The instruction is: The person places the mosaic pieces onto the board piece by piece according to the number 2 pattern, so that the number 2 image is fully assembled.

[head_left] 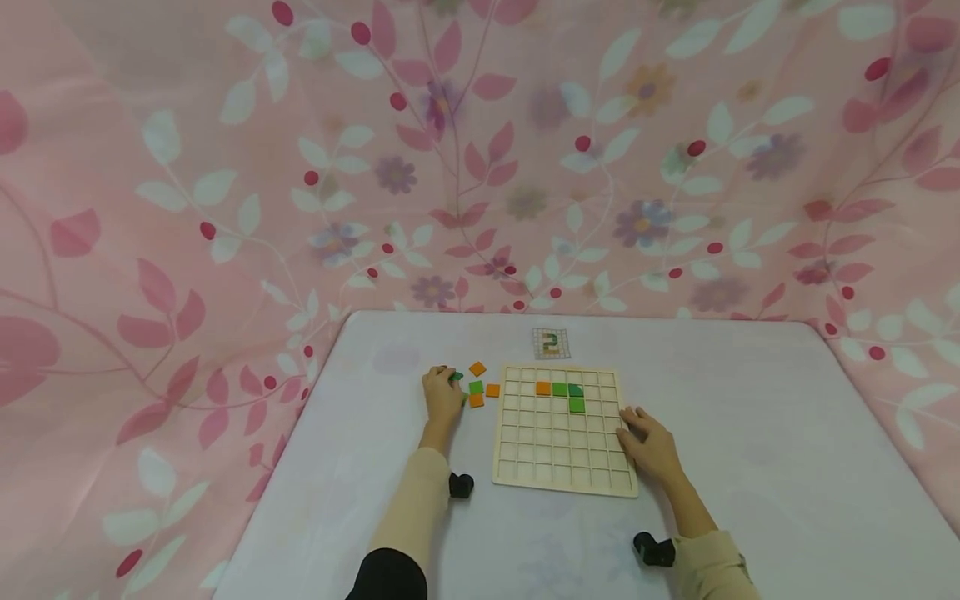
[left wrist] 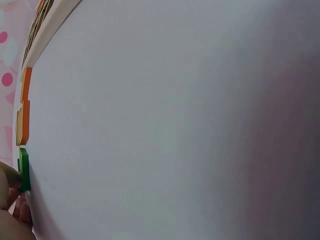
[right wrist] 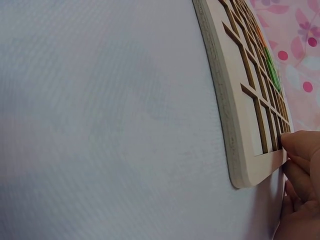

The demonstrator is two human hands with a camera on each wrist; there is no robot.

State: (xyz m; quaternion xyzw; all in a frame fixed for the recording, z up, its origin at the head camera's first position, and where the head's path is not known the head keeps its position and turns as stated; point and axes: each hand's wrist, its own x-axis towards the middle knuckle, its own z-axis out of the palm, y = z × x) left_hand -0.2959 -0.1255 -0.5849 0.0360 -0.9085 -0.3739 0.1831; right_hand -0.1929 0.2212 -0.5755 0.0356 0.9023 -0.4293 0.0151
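Observation:
My left hand (head_left: 442, 393) pinches a dark green tile (head_left: 456, 377) left of the wooden grid board (head_left: 555, 487). In the left wrist view, its fingertips (left wrist: 11, 176) meet a green tile (left wrist: 25, 170) at the left edge. My right hand (head_left: 651, 446) rests on the board's right edge with relaxed fingers; in the right wrist view, a fingertip (right wrist: 287, 141) lies over the rim. An orange tile (head_left: 543, 388), a green tile (head_left: 559, 389) and a dark green rounded tile (head_left: 575, 390) sit in one upper row, with another green tile (head_left: 577, 405) below the last.
Between the left hand and the board lie loose orange tiles (head_left: 477, 368) and a green tile (head_left: 476, 387). Behind the board is a small pattern card (head_left: 551, 343) showing a stepped figure. The white table (head_left: 765, 417) meets a pink floral cloth (head_left: 480, 208) at the back.

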